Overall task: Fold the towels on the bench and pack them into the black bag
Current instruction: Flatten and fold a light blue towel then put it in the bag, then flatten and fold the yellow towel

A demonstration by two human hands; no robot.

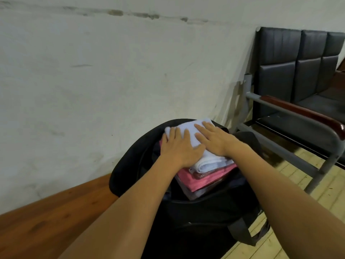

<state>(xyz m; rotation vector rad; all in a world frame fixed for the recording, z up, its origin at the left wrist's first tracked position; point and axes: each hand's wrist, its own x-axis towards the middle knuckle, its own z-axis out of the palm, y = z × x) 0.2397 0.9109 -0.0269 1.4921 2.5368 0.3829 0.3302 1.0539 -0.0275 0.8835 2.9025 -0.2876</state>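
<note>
Two bare hands lie flat on a folded white towel [194, 139], and we see no curl in the fingers: the left hand [177, 148] and the right hand [214, 139] press it side by side with fingers straight, each grip apart and clamped on nothing. Below us the wooden bench [56, 217] runs reddish-brown along a scuffed whitish wall [93, 71], with pale plank floor [308, 193] to the right. At the bench's end sits the black bag [205, 217], its mouth wide and its flap thrown back toward the wall. The white towel tops a stack inside that mouth; under it we make out a dark red piece, then a folded pink towel [203, 180], then a paler layer we cannot name. A grey strap [240, 230] hangs off the bag's right side. Well apart to the right stands a row of black padded seats [298, 68] on a grey metal frame [280, 146] with a dark red armrest [302, 113]
</note>
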